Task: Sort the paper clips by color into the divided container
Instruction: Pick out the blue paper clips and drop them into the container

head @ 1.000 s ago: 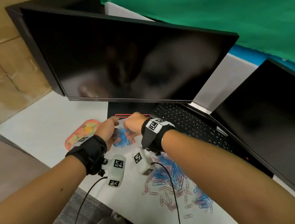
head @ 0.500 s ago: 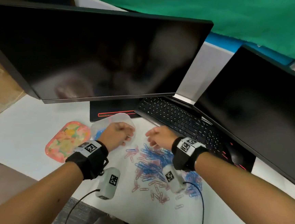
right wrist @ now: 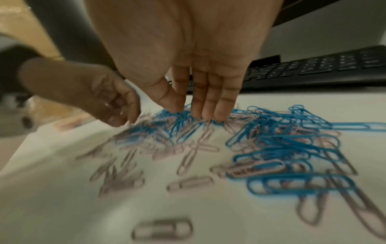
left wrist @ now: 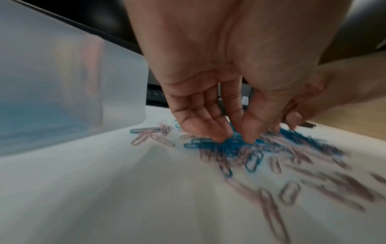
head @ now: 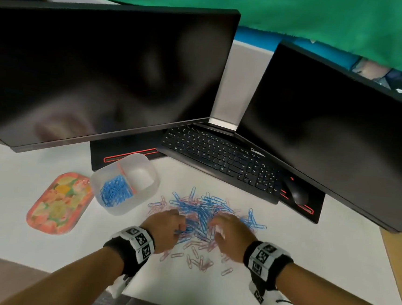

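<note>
A heap of blue and pink paper clips (head: 204, 216) lies on the white table in front of me. My left hand (head: 181, 228) is down on its left side, and its thumb and curled fingers (left wrist: 217, 133) pinch blue paper clips (left wrist: 234, 143). My right hand (head: 215, 226) is on the heap's middle, its straight fingers (right wrist: 208, 109) touching the clips (right wrist: 271, 145). The clear divided container (head: 142, 203) stands left of the heap. Its left compartment holds blue clips (head: 115, 191); its right one looks empty. The container's wall (left wrist: 62, 90) is close beside my left hand.
A flowery oval lid (head: 59, 203) lies left of the container. Behind the heap are a black keyboard (head: 219, 158), a mouse (head: 296, 192) and two dark monitors (head: 105, 71). Loose pink clips (head: 197, 261) are scattered toward the table's near edge.
Both hands have come back from the container to the heap, the right one first and the left one after it. The head view has tilted down and to the right.
</note>
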